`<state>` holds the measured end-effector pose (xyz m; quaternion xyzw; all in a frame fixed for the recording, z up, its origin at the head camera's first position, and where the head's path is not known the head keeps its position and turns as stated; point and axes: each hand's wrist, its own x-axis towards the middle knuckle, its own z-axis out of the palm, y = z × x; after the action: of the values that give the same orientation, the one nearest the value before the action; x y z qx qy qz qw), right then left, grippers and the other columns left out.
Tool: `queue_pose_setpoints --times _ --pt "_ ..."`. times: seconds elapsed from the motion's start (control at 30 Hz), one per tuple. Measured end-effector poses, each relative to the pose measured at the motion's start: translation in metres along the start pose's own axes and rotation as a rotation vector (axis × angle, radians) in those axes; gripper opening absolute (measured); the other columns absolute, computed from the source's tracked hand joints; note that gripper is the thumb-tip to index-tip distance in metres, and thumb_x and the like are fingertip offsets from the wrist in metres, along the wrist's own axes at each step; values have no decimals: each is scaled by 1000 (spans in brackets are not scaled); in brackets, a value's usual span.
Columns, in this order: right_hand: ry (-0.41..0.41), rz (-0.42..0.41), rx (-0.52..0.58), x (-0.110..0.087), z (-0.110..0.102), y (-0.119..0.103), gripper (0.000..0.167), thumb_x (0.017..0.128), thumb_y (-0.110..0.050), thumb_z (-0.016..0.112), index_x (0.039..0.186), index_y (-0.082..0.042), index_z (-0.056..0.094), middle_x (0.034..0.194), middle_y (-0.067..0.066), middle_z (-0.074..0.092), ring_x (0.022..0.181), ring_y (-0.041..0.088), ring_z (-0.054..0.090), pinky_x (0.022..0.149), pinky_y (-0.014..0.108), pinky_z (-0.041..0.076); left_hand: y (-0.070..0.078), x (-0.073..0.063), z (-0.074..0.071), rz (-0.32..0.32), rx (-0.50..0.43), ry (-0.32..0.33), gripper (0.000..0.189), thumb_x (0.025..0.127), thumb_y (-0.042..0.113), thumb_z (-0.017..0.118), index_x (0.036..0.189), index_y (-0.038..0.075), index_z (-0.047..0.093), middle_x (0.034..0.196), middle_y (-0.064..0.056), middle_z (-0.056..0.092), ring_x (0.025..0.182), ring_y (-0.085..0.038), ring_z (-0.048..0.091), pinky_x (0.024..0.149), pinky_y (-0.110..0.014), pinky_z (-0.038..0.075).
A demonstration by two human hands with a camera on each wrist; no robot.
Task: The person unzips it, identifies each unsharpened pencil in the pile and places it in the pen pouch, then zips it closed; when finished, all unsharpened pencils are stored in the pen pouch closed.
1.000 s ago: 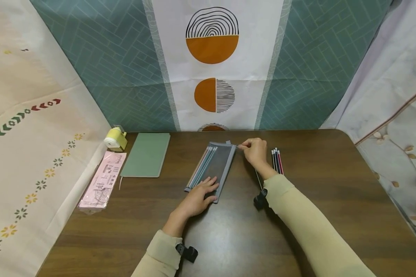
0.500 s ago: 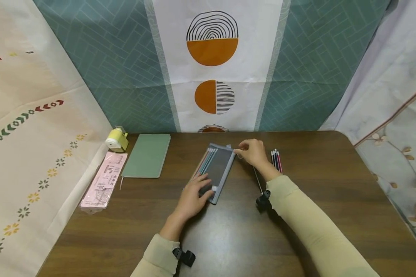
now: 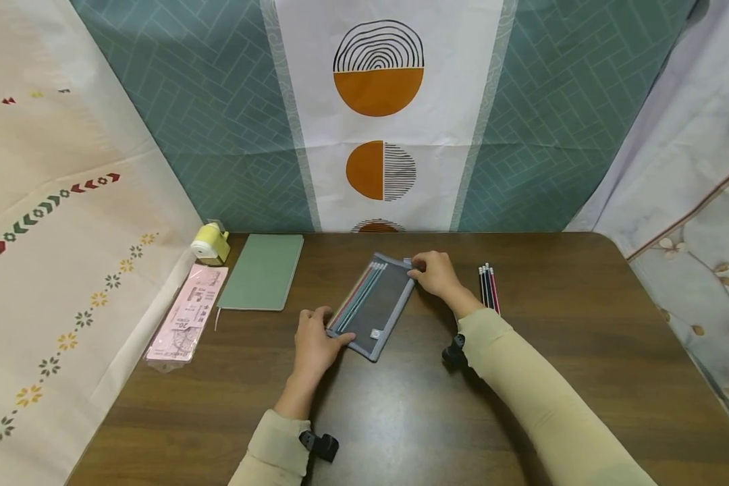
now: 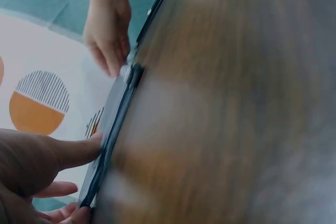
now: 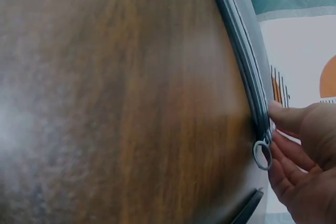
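A grey mesh zip pencil case lies slanted on the table, with several teal and reddish pencils showing inside along its left side. My left hand grips its near left corner, thumb on top and fingers at the edge and beneath. At the far right corner, my right hand pinches the case between thumb and fingers. In the right wrist view the zipper's ring pull hangs right beside those fingers, at the end of the zipper. A small white label shows near the case's front edge.
Several dark and red pencils lie together right of the right hand. On the left are a green notebook, a pink package and a yellow pencil sharpener. Fabric hangs behind the table.
My left hand has lifted off the case's face and moved left to grip its near left corner. My right hand has moved from the zipper pull onto the far right corner.
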<state>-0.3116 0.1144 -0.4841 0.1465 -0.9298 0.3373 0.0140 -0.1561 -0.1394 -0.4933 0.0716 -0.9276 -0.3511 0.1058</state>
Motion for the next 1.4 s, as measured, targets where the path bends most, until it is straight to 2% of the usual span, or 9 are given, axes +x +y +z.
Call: queue_pose_setpoints --times 0.07,0.17,0.33,0.5,0.63,0.83,0.97,1.2,1.4 --pt "-1 40 -3 -1 0 0 28 90 -15 77 111 2 73 107 17 73 103 33 65 92 46 51 -2 1 -1 -18 -25 31 68 71 23 94 125 -4 63 116 -25 53 100 -46 59 88 -56 49" --pt "-2 97 -16 -4 0 0 25 88 -17 80 105 1 75 100 14 73 99 32 65 91 46 50 -5 1 -3 -50 -14 59 66 72 24 93 124 -5 63 116 -26 52 101 -47 58 88 -57 47" --pt "-14 136 -56 -9 -2 -3 24 87 -19 81 101 0 75 97 13 73 98 34 65 92 49 48 -10 3 -4 -72 -3 83 62 72 25 93 115 -10 66 108 -28 59 95 -46 61 85 -59 48" --pt "-12 164 -69 -17 -7 -7 23 87 -20 81 97 0 77 98 15 73 95 37 66 88 50 51 -14 10 -1 -62 -123 132 59 71 12 93 117 -13 65 112 -29 62 95 -37 68 87 -48 55" --pt "-22 171 -72 -26 -9 -7 24 88 -22 80 99 -1 78 101 15 74 99 38 66 89 51 51 -17 14 1 -75 -240 144 57 70 0 90 120 -14 65 119 -31 63 102 -38 70 84 -40 58" --pt "1 158 -82 -39 -9 -6 23 88 -23 80 96 -1 79 98 14 75 98 38 67 89 52 51 -20 20 2 -106 -391 148 48 72 -11 85 116 -13 68 108 -29 70 97 -39 72 79 -36 59" --pt "1 152 -95 -47 -12 -6 22 87 -24 81 91 -2 79 93 12 75 95 37 66 87 52 51 -22 25 2 -113 -380 152 40 74 -7 84 113 -9 72 103 -26 73 96 -35 73 79 -35 59" --pt "-16 130 -113 -61 -14 -8 20 84 -24 83 78 -6 78 79 6 73 85 31 66 81 48 51 -26 35 2 -33 -276 128 37 76 -5 83 111 -4 75 103 -22 74 93 -32 74 81 -41 59" --pt "-31 152 -85 -72 -14 -11 20 84 -24 83 78 -6 78 72 3 71 73 23 64 70 41 52 -28 45 1 -74 -348 87 35 77 -5 83 111 -8 74 105 -25 72 98 -33 73 78 -27 58"
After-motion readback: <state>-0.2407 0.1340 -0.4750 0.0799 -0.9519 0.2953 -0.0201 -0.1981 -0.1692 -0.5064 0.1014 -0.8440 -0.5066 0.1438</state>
